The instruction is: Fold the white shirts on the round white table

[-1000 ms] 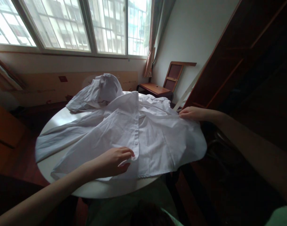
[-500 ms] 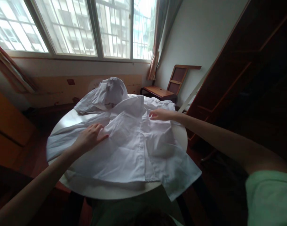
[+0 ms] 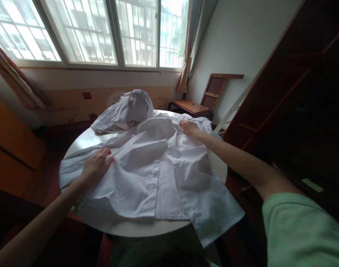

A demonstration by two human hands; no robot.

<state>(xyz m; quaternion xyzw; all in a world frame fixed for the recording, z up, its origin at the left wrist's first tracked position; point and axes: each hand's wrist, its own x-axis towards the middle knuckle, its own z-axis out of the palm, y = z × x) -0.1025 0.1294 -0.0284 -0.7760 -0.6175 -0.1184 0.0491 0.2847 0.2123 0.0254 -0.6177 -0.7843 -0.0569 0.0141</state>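
A white shirt (image 3: 136, 174) lies spread across a round white table (image 3: 125, 228), its front edges parted and one lower corner hanging over the table's near edge. At the shirt's left side, my left hand (image 3: 97, 163) pinches the cloth, and creases run from its fingers. Farther up on the right, my right hand (image 3: 189, 128) is closed on the upper part of the same shirt. The fingertips of the right hand are partly hidden. Behind the shirt sits a bunched heap of white cloth (image 3: 138, 105).
A wooden chair (image 3: 193, 106) stands beyond the table at the back right. Dark wooden panelled furniture (image 3: 258, 100) leans in from the right. A barred window (image 3: 88, 33) and a long cardboard box (image 3: 66, 100) are at the back, with an orange cabinet (image 3: 13, 144) at left.
My left hand has moved left, drawing the cloth with it, so the shirt's front has parted wider. My right hand has moved up the shirt and its fingers have closed.
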